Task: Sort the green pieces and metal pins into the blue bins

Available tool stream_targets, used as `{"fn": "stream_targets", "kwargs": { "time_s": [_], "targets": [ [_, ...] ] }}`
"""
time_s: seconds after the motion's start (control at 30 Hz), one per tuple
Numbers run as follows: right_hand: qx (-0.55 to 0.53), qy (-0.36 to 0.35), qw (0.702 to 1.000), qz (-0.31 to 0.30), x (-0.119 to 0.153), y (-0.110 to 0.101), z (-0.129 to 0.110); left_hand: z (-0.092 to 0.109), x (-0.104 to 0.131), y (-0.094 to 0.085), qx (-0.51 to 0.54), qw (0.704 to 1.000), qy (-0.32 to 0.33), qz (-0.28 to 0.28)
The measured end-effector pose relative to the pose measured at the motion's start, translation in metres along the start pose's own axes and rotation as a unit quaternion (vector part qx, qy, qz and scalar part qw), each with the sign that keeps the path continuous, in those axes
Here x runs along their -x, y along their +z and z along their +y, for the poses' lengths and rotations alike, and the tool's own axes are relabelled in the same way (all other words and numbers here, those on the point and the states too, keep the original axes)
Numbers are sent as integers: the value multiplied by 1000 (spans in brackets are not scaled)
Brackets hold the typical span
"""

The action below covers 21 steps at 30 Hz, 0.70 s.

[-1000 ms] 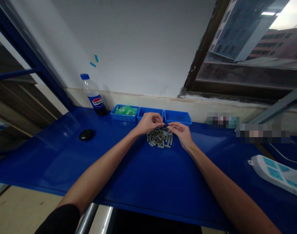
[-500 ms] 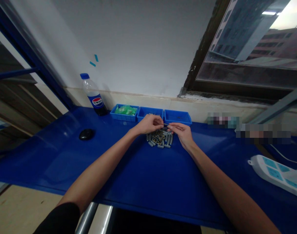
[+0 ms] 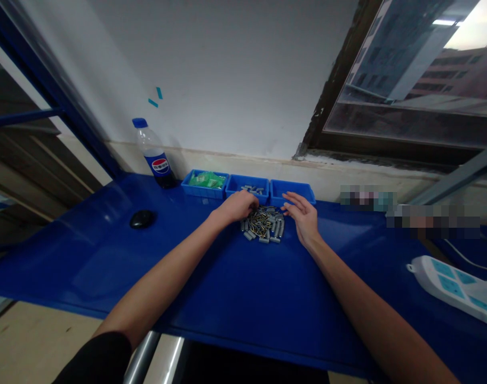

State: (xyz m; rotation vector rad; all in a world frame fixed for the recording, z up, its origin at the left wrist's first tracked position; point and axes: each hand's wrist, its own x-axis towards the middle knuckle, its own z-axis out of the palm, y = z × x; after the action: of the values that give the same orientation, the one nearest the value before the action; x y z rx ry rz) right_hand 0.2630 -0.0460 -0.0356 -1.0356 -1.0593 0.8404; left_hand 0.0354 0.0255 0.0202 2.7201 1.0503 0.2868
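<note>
A pile of small brass-coloured screw-like pins (image 3: 259, 223) lies on the blue table, with grey metal cylinders (image 3: 276, 229) around its edge. At the pile's back left, my left hand (image 3: 240, 206) has its fingers curled down; what they hold, if anything, is hidden. My right hand (image 3: 304, 216) is open right of the pile, fingers apart, in front of the right blue bin (image 3: 312, 193). Behind my left hand, the middle blue bin (image 3: 232, 188) has several grey cylinders (image 3: 253, 189) in it.
A left blue bin (image 3: 195, 192) holds green packets (image 3: 207, 180). Beside it stands a cola bottle (image 3: 159, 165). A black mouse-shaped object (image 3: 142, 218) lies on the table (image 3: 235, 298) at left, and a white power strip (image 3: 447, 282) at right. The wall (image 3: 227, 80) rises behind.
My hands have come apart from the thin piece between them. The left has moved left and down to the pile; the right has opened and shifted slightly right.
</note>
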Motion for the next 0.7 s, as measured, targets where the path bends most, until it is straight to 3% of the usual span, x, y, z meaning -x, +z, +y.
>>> {"fn": "stream_targets", "kwargs": {
  "time_s": [0.27, 0.5, 0.7],
  "targets": [
    [-12, 6, 1000, -2, 0, 1, -1, -11, -5, 12, 59, 998, 20, 19],
    [-8, 1, 1000, -14, 0, 0, 1, -2, -2, 3, 40, 999, 5, 33],
    [0, -2, 1000, -22, 0, 0, 2, -1, -2, -3, 70, 994, 12, 87]
  ]
}}
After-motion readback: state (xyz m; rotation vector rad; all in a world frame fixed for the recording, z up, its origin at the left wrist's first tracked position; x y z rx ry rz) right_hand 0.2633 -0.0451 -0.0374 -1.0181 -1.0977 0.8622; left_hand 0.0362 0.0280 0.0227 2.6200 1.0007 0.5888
